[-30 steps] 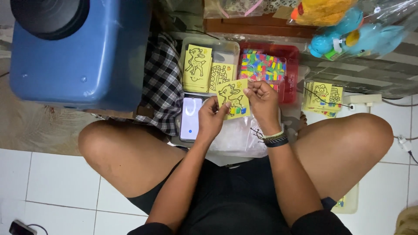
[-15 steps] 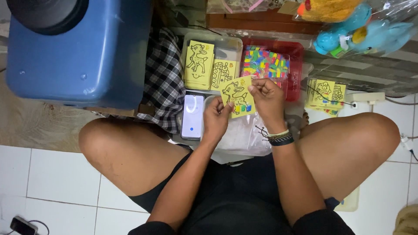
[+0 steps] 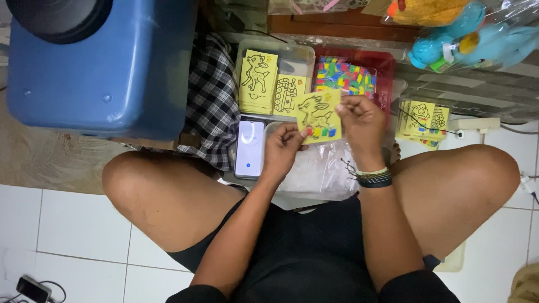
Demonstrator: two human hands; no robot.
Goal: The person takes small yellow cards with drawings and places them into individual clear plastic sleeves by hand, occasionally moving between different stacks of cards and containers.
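Both hands pinch one yellow deer card [image 3: 318, 116]: the left hand [image 3: 282, 147] at its bottom corner, the right hand [image 3: 362, 120] at its side. Under it lie crinkly clear bags [image 3: 320, 168]. A phone [image 3: 249, 148], card stacks [image 3: 258, 81] and a red tray [image 3: 359, 73] sit close. The right fingers look blurry.
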